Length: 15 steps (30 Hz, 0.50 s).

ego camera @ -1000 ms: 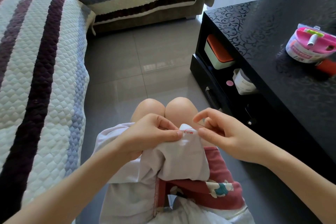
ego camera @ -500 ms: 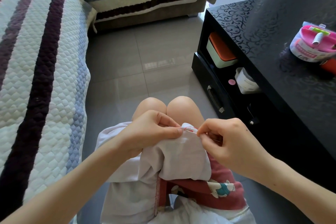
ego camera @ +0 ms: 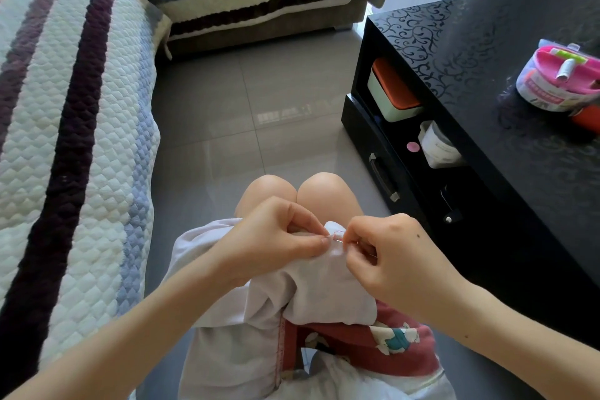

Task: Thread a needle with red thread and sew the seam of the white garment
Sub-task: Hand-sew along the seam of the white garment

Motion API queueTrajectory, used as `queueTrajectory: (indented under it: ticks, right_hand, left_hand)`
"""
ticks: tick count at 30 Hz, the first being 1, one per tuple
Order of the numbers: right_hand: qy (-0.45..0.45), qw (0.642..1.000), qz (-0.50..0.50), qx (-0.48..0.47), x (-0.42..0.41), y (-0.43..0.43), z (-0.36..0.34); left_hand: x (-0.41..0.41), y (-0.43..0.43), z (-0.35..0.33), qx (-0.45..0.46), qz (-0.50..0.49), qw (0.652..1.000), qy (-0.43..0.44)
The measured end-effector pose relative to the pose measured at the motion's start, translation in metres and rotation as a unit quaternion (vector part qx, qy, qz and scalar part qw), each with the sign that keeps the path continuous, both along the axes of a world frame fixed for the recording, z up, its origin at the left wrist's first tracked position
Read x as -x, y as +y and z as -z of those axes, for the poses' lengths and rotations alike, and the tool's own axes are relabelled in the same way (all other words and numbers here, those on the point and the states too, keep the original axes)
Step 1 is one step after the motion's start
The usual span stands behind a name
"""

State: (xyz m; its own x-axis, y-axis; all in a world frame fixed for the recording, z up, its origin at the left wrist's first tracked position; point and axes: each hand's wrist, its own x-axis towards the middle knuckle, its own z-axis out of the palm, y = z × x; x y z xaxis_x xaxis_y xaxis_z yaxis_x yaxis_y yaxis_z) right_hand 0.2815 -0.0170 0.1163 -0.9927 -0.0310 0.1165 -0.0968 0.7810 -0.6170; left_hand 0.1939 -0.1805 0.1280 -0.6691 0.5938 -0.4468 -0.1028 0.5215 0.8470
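Pinching the white garment (ego camera: 324,289), the left hand (ego camera: 276,237) meets the right hand (ego camera: 393,256), which pinches a barely visible needle (ego camera: 339,240).

We see soft matt cloth, white garment (ego camera: 328,289) | glossy black table (ego camera: 519,52) | quilted sofa cover (ego camera: 74,127) | polished floor tiles (ego camera: 246,107)

garment (ego camera: 328,289) on lap | sofa (ego camera: 74,140) left | table (ego camera: 506,52) right

A striped quilted sofa cover (ego camera: 74,127) lies left; a black table (ego camera: 506,52) carries a pink sewing kit (ego camera: 560,78).
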Motion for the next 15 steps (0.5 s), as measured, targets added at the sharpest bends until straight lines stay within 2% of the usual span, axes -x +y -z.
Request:
queueTrajectory:
  ticks: [7, 15]
  right_hand:
    - [-0.013, 0.997, 0.023, 0.069, -0.001, 0.006, -0.001]
    - [-0.094, 0.967, 0.019, 0.236, 0.001, 0.019, -0.004]
  left_hand:
    - [0.002, 0.0, -0.002, 0.021, -0.014, 0.999, -0.023]
    - [0.005, -0.002, 0.001, -0.008, -0.02, 0.996, -0.088]
